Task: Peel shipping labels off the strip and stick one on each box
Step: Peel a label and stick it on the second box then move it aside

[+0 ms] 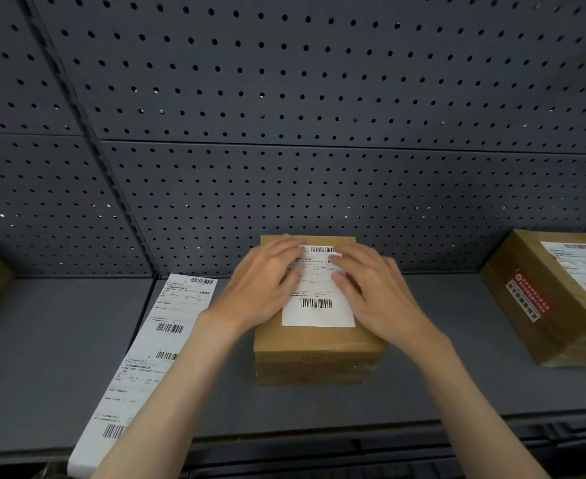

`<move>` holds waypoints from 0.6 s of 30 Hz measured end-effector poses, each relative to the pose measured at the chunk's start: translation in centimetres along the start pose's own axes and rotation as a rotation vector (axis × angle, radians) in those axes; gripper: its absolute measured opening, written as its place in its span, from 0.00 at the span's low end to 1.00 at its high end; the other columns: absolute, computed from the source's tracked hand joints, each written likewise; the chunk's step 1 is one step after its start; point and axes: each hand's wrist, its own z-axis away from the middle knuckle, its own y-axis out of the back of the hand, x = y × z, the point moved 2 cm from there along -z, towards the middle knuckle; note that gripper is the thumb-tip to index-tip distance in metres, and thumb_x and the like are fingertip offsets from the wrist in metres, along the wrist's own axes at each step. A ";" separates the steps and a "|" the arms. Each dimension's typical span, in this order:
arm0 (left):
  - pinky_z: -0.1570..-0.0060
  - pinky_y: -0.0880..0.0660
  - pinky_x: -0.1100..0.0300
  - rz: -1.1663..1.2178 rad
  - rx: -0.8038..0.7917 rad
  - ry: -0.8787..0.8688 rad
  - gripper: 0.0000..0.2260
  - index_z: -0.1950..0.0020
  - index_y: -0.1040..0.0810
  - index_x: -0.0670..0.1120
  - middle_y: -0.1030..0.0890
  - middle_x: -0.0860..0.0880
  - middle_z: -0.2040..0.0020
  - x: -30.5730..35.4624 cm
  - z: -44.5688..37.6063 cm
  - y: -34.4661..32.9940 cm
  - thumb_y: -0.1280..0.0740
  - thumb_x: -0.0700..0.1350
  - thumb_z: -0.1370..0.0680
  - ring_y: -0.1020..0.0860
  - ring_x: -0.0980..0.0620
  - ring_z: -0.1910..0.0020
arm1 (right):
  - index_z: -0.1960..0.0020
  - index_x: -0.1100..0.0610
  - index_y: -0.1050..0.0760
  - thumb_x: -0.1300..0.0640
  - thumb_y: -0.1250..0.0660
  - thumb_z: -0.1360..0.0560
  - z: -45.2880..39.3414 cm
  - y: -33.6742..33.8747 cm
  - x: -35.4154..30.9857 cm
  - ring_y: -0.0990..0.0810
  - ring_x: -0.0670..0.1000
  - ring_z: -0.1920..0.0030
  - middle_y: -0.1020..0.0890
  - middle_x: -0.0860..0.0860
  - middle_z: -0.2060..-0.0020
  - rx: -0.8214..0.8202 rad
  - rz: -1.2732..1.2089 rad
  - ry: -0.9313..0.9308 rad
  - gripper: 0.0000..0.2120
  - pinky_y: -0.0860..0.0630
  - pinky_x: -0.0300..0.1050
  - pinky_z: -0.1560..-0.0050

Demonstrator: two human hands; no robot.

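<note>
Toward the left front edge of the grey table (60, 357) lies the long white strip of printed shipping labels (146, 357), reaching back toward the pegboard. At the centre, the left hand (264, 288) and right hand (374, 292) rest flat, fingers spread and gripping nothing, on the white barcoded label (319, 305) atop the brown taped cardboard box (319, 354). Smoothing outward from the middle should avoid bubbles (corners last). Near the right edge sits a second brown box, already labelled (554, 299).
</note>
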 end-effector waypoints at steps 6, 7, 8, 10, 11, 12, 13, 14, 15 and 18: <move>0.24 0.56 0.65 -0.049 -0.157 -0.025 0.23 0.20 0.39 0.44 0.38 0.47 0.19 0.3 -1.0 -0.9 0.48 0.46 0.15 0.43 0.53 0.20 | 0.20 0.51 0.37 0.50 0.49 0.13 -2.7 -1.5 -0.6 0.45 0.44 0.19 0.37 0.44 0.20 -0.215 -0.001 0.087 0.22 0.47 0.48 0.20; 0.23 0.56 0.63 -0.068 -0.171 -0.023 0.23 0.19 0.40 0.44 0.39 0.47 0.19 0.0 -0.9 -1.0 0.48 0.46 0.15 0.44 0.53 0.19 | 0.20 0.50 0.37 0.50 0.49 0.13 -2.7 -1.5 -0.4 0.44 0.44 0.20 0.37 0.44 0.20 -0.217 0.017 0.077 0.22 0.48 0.47 0.20; 0.22 0.56 0.62 -0.089 -0.177 -0.017 0.23 0.19 0.40 0.44 0.40 0.47 0.19 -0.4 -0.8 -0.9 0.48 0.46 0.15 0.45 0.53 0.19 | 0.20 0.50 0.37 0.51 0.49 0.13 -2.6 -1.3 -0.1 0.43 0.44 0.20 0.36 0.44 0.21 -0.203 0.045 0.063 0.22 0.49 0.45 0.21; 0.21 0.57 0.60 -0.120 -0.173 0.007 0.23 0.19 0.40 0.45 0.41 0.49 0.18 -1.3 -0.3 -0.5 0.48 0.46 0.15 0.46 0.53 0.19 | 0.21 0.52 0.35 0.51 0.49 0.13 -2.2 -0.7 0.9 0.43 0.44 0.20 0.34 0.44 0.21 -0.166 0.103 0.017 0.21 0.51 0.46 0.22; 0.21 0.57 0.59 -0.130 -0.167 0.020 0.22 0.19 0.40 0.46 0.41 0.49 0.18 -1.8 0.1 -0.2 0.48 0.46 0.14 0.46 0.53 0.19 | 0.21 0.52 0.35 0.52 0.49 0.13 -2.0 -0.4 1.4 0.44 0.43 0.20 0.34 0.44 0.21 -0.160 0.118 -0.008 0.21 0.52 0.47 0.21; 0.21 0.56 0.58 -0.136 -0.161 0.030 0.22 0.19 0.40 0.47 0.42 0.50 0.18 -2.1 0.3 0.1 0.49 0.47 0.14 0.47 0.53 0.19 | 0.21 0.52 0.36 0.52 0.49 0.13 -1.9 -0.2 1.7 0.45 0.44 0.20 0.35 0.44 0.21 -0.162 0.126 -0.024 0.22 0.52 0.49 0.21; 0.21 0.56 0.57 -0.139 -0.159 0.038 0.22 0.19 0.40 0.47 0.42 0.51 0.18 -2.3 0.5 0.2 0.50 0.47 0.14 0.47 0.53 0.19 | 0.21 0.52 0.36 0.52 0.50 0.13 -1.8 -0.2 1.8 0.46 0.44 0.19 0.36 0.44 0.21 -0.168 0.133 -0.028 0.22 0.53 0.50 0.20; 0.21 0.56 0.58 -0.139 -0.158 0.045 0.22 0.19 0.40 0.47 0.42 0.51 0.18 -2.4 0.6 0.2 0.50 0.47 0.14 0.48 0.53 0.19 | 0.20 0.52 0.37 0.51 0.50 0.13 -1.7 -0.2 1.7 0.47 0.45 0.19 0.36 0.44 0.20 -0.171 0.145 -0.026 0.22 0.54 0.50 0.20; 0.21 0.57 0.59 -0.135 -0.155 0.048 0.23 0.19 0.40 0.47 0.42 0.51 0.18 -2.3 0.7 0.3 0.51 0.48 0.14 0.48 0.54 0.19 | 0.20 0.53 0.37 0.51 0.51 0.13 -1.6 -0.2 1.5 0.48 0.45 0.18 0.37 0.45 0.20 -0.167 0.158 -0.020 0.22 0.55 0.49 0.19; 0.22 0.57 0.63 -0.068 -0.134 0.018 0.24 0.20 0.39 0.46 0.41 0.51 0.19 -0.7 0.7 0.3 0.52 0.50 0.15 0.48 0.56 0.19 | 0.20 0.54 0.37 0.51 0.50 0.13 -1.2 -0.1 0.2 0.47 0.45 0.19 0.37 0.45 0.20 -0.149 0.089 0.033 0.22 0.57 0.43 0.21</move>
